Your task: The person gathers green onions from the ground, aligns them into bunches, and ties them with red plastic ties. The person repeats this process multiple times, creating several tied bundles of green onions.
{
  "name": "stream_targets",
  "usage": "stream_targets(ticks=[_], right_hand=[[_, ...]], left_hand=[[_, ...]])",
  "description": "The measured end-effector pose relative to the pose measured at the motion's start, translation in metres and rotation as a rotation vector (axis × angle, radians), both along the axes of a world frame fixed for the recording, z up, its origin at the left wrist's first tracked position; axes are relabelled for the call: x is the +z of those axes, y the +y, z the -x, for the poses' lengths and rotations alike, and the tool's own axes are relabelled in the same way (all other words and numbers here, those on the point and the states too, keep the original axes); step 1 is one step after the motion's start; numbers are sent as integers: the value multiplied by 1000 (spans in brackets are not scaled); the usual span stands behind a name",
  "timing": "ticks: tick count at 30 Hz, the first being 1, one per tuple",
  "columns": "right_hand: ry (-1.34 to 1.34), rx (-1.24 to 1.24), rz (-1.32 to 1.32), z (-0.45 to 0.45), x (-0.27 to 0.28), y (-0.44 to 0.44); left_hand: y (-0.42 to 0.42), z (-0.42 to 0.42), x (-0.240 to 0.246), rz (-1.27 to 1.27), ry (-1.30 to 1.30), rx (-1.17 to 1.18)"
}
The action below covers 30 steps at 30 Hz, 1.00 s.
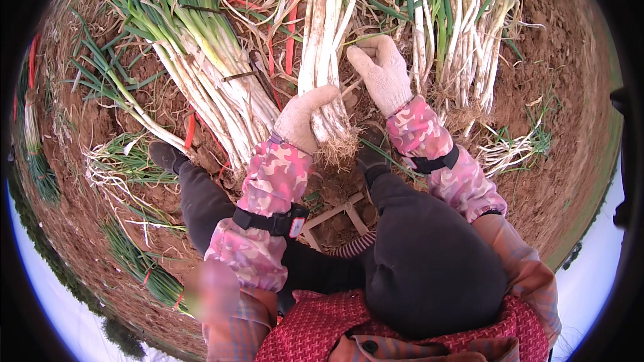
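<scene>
My left hand point(304, 115), in a pale knit glove, grips a bunch of long green onions point(322, 55) near its root end. The white stalks stand before me, with brown roots point(338, 148) hanging below the glove. Just right of the bunch is my right hand point(380, 73), gloved alike, with its fingers curled and thumb forward. A thin green leaf passes by its fingertips; whether they pinch it is unclear. A larger pile of green onions point(221, 80) lies to the left of the left hand. Beyond the right hand are more green onions point(468, 45), roots towards me.
Red plastic strips point(293, 25) lie on the brown soil point(548, 65) between the piles. Thin onions point(518, 148) are heaped at right, others point(136, 158) at left. Tied bundles point(146, 269) rest farther left. Under me is a seat frame point(352, 211), between my dark shoes point(168, 157).
</scene>
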State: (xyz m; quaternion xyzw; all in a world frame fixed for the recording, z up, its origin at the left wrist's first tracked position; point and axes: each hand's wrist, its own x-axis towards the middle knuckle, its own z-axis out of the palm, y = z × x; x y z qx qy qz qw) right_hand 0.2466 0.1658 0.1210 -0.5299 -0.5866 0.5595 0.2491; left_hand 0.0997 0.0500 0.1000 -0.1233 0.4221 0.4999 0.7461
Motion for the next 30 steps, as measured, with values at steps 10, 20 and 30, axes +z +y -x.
stream_targets(ticks=[10, 20, 30], right_hand=[[-338, 551, -55, -31, 19, -38], [-120, 714, 155, -56, 27, -38], [5, 635, 254, -23, 17, -49]], left_hand=[[2, 3, 2, -130, -57, 0], [9, 11, 15, -36, -53, -105], [15, 33, 24, -203, -379, 261]])
